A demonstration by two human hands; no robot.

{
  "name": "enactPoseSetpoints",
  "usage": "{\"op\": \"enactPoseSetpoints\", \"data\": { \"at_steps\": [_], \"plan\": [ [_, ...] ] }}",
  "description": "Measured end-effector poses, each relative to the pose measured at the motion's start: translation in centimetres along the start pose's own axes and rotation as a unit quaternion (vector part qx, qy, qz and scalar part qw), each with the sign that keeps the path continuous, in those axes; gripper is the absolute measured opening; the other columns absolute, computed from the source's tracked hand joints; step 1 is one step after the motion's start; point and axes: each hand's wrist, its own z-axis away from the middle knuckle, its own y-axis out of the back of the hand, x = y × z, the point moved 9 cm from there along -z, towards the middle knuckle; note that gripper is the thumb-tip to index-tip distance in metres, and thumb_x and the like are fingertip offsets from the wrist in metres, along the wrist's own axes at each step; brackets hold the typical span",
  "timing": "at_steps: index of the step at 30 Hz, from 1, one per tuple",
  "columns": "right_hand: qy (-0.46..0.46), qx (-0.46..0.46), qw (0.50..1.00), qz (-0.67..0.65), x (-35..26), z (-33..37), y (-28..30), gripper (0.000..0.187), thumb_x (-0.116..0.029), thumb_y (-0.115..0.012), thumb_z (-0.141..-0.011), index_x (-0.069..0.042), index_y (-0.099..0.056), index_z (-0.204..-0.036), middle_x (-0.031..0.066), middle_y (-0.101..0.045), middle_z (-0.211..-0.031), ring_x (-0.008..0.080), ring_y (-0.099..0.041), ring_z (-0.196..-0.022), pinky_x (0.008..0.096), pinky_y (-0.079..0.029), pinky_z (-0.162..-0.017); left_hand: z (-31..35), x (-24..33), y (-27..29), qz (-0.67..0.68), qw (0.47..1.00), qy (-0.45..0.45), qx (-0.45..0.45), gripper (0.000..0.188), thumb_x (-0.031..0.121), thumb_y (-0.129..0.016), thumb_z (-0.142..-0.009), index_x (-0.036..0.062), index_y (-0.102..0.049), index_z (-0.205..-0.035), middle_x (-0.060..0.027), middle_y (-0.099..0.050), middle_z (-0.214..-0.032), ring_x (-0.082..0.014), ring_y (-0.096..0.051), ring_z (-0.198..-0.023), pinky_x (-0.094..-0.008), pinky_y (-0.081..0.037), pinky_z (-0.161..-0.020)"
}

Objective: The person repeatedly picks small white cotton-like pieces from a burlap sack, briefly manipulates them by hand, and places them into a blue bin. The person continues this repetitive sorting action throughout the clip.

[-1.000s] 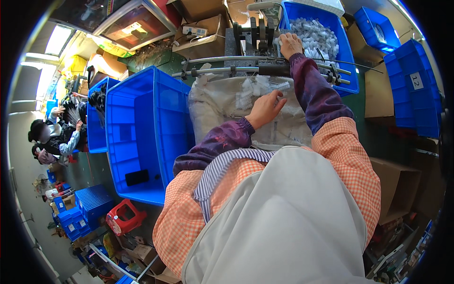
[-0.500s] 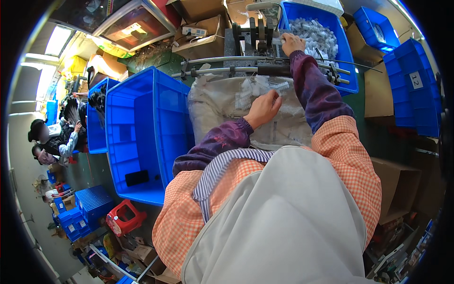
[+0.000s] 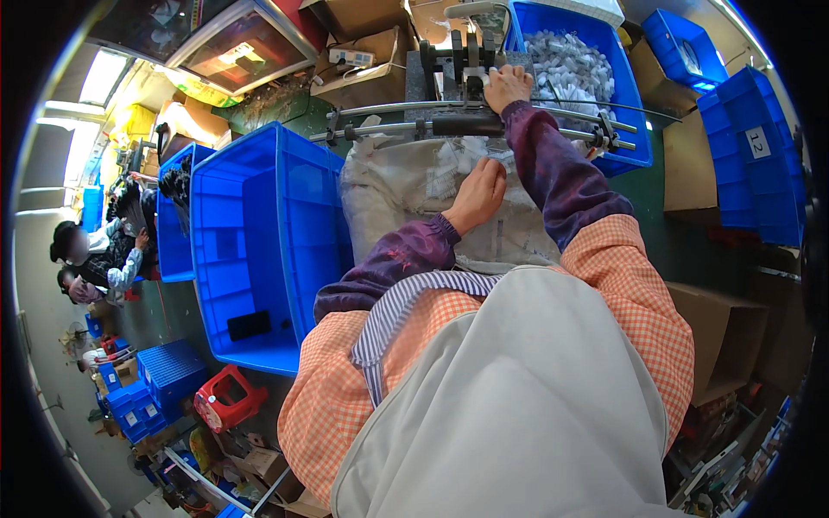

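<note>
My right hand point(image 3: 508, 88) reaches up to a dark metal machine point(image 3: 471, 65), its fingers bent and closed at the machine's right-hand part. Whatever they grip is hidden behind them. Lower down, my left hand point(image 3: 477, 198) rests over a cloth-like, plastic-covered surface point(image 3: 389, 177), with its fingers drawn together. Beside those fingertips lies a small heap of clear, ribbed plastic pieces point(image 3: 449, 164); I cannot make out what the fingers hold. Similar whitish pieces fill a blue bin point(image 3: 635, 104) to the right of the machine.
Metal rails point(image 3: 389, 129) cross between the machine and the covered surface. A big blue crate point(image 3: 233, 190) with a dark flat object inside stands at left. Cardboard boxes point(image 3: 712, 337) and stacked blue crates point(image 3: 751, 160) are at right. A red stool point(image 3: 229, 397) stands lower left; other people sit far left.
My right hand has moved left, from the blue bin's edge to the machine. The left hand has shifted slightly left; the clear piece by its fingertips no longer shows there.
</note>
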Motion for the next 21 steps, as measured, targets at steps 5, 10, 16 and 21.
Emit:
{"op": "enactPoseSetpoints", "data": {
  "at_steps": [5, 10, 16, 21],
  "plan": [
    [-0.003, 0.017, 1.0, 0.015, -0.6, 0.0, -0.1, 0.026, -0.029, -0.05, -0.078, -0.013, -0.063, -0.094, 0.0079, -0.056, -0.102, 0.0275, -0.044, -0.106, 0.0452, -0.029, -0.088, -0.6, 0.8, 1.3, 0.013, 0.999, -0.014, 0.037, 0.011, 0.007, -0.046, -0.085, -0.0007, -0.05, -0.093, -0.0173, -0.052, -0.084, -0.0356, -0.05, -0.083, -0.0392, -0.041, -0.071],
    [-0.019, -0.007, 1.0, 0.018, 3.0, 0.2, 0.6, 0.024, -0.027, -0.05, -0.078, -0.015, -0.062, -0.095, 0.0061, -0.057, -0.101, 0.0266, -0.049, -0.103, 0.0441, -0.031, -0.087, -1.3, 1.0, 2.9, 0.005, 0.998, 0.02, 0.053, 0.013, 0.012, -0.051, -0.087, 0.0005, -0.055, -0.092, -0.0139, -0.055, -0.081, -0.0275, -0.052, -0.078, -0.034, -0.042, -0.07],
    [-0.027, -0.077, 0.997, -0.018, 7.9, -1.4, -0.9, 0.027, -0.025, -0.048, -0.081, -0.014, -0.061, -0.101, 0.0118, -0.06, -0.106, 0.0262, -0.059, -0.097, 0.0426, -0.041, -0.081, -2.2, 1.2, 3.3, 0.087, 0.993, 0.054, 0.065, 0.012, 0.012, -0.056, -0.086, 0.0016, -0.059, -0.092, -0.0063, -0.06, -0.078, -0.012, -0.052, -0.066, -0.0254, -0.042, -0.059],
    [-0.111, -0.087, 0.986, 0.092, 12.4, -2.5, 3.7, 0.024, -0.024, -0.045, -0.082, -0.013, -0.059, -0.098, 0.0135, -0.062, -0.097, 0.0309, -0.061, -0.087, 0.046, -0.046, -0.075, -2.6, 0.8, 3.3, 0.18, 0.977, 0.094, 0.067, 0.01, 0.009, -0.059, -0.085, 0.0015, -0.061, -0.091, -0.0021, -0.063, -0.082, -0.0055, -0.053, -0.066, -0.0213, -0.045, -0.06]
  ]
}}
